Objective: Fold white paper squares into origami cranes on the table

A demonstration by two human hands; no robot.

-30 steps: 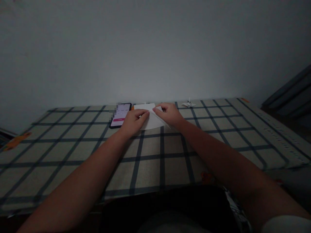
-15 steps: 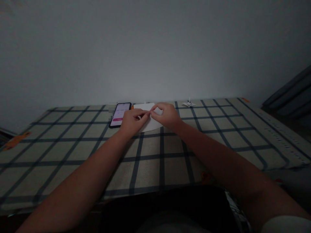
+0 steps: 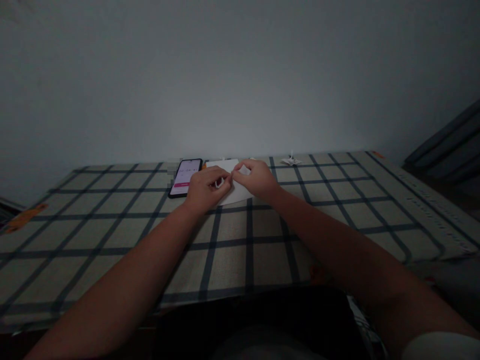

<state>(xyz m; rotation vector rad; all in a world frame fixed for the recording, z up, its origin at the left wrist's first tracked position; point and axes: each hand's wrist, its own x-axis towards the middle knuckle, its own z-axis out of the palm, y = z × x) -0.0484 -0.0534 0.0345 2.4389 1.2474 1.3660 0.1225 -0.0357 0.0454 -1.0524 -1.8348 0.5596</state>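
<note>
White paper lies on the checked cloth under and between my two hands. My left hand is closed in a pinch at the paper, thumb and index finger bent towards each other. Opposite it, my right hand pinches the paper too, its fingertips meeting those of the left near the middle. The fingers hide most of what lies between them, so I cannot tell whether the paper is folded there.
Left of the hands, a phone lies face up with its screen lit. A small white pointed paper shape, like a folded crane, stands at the back right. The checked tablecloth reaches back to a grey wall.
My left thumb has bent and drawn slightly back, widening the gap below its index finger. The right hand has barely shifted. Phone and paper shape stay put.
</note>
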